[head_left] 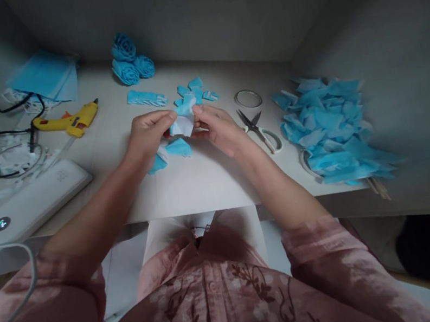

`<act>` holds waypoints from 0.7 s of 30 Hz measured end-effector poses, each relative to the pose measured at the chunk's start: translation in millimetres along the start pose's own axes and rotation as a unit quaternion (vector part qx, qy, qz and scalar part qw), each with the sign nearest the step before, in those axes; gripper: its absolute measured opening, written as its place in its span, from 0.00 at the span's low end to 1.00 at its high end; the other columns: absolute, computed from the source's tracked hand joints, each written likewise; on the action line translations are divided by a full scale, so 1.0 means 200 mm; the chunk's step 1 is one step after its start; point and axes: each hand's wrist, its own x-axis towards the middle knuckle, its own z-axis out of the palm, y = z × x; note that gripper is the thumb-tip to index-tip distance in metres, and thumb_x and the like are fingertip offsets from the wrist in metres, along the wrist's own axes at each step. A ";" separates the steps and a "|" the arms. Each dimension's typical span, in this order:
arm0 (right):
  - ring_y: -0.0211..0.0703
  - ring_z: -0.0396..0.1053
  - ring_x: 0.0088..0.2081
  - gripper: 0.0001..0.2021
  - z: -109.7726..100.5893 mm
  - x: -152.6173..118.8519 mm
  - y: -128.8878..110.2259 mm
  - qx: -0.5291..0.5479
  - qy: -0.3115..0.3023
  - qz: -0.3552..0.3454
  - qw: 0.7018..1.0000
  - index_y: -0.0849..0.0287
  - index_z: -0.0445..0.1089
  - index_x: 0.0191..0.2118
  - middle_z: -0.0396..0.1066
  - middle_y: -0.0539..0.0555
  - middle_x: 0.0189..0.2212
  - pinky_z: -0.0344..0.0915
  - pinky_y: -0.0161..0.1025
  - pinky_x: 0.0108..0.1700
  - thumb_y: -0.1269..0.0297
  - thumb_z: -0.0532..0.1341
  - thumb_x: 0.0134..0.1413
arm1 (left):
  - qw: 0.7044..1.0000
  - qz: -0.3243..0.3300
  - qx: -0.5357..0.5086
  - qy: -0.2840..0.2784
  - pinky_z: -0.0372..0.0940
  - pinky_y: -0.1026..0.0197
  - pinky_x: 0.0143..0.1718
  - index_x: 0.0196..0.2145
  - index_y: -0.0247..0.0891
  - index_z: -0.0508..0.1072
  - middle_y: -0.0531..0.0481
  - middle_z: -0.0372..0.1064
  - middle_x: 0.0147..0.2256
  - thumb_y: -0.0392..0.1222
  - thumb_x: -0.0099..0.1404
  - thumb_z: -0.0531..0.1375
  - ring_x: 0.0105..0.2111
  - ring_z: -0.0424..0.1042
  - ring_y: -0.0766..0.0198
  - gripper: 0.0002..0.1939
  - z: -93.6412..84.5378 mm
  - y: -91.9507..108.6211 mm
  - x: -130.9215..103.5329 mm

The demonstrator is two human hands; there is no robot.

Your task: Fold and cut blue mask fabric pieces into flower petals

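Observation:
Between my two hands is a small blue-and-white fabric piece (183,124), its pale side facing me. My left hand (149,133) pinches its left edge with thumb and fingers. On the other side, my right hand (215,126) grips the right edge, fingers curled behind. Just below lie loose blue fabric pieces (178,148) on the table. Beyond my fingers are several small folded blue pieces (195,86) and a pleated blue strip (147,98). Scissors (260,130) rest with blades apart to the right of my right hand, near a wire ring (248,98).
Three blue fabric roses (131,62) stand at the back. A yellow glue gun (72,121), blue face masks (46,76), black cables and a white power bank (40,198) occupy the left. At right is a heap of blue fabric pieces (327,126), with thin sticks (377,188) at the table edge.

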 end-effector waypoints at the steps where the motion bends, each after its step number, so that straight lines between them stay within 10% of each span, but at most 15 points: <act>1: 0.41 0.76 0.39 0.27 0.01 0.00 0.00 0.008 0.003 0.003 1.000 0.52 0.71 0.34 0.75 0.49 0.32 0.77 0.40 0.44 0.32 0.72 0.46 | 1.000 -0.004 0.007 0.014 0.64 0.66 0.28 0.30 0.36 0.80 0.54 0.65 0.24 0.44 0.62 0.67 0.25 0.64 0.70 0.08 0.01 0.01 0.00; 11: 0.36 0.66 0.31 0.21 0.01 0.00 0.02 -0.013 0.037 -0.039 0.998 0.54 0.65 0.24 0.65 0.44 0.24 0.70 0.38 0.41 0.49 0.75 0.47 | 0.999 -0.034 0.025 0.027 0.56 0.66 0.23 0.24 0.36 0.78 0.55 0.64 0.20 0.40 0.60 0.68 0.22 0.60 0.70 0.09 0.02 0.05 -0.02; 21: 0.38 0.70 0.35 0.19 -0.02 0.01 0.01 0.011 0.036 -0.051 0.998 0.54 0.68 0.26 0.71 0.46 0.27 0.74 0.41 0.47 0.49 0.75 0.46 | 0.997 -0.059 -0.031 -0.049 0.57 0.62 0.24 0.28 0.39 0.74 0.52 0.66 0.19 0.60 0.66 0.64 0.19 0.62 0.68 0.22 0.03 0.06 -0.02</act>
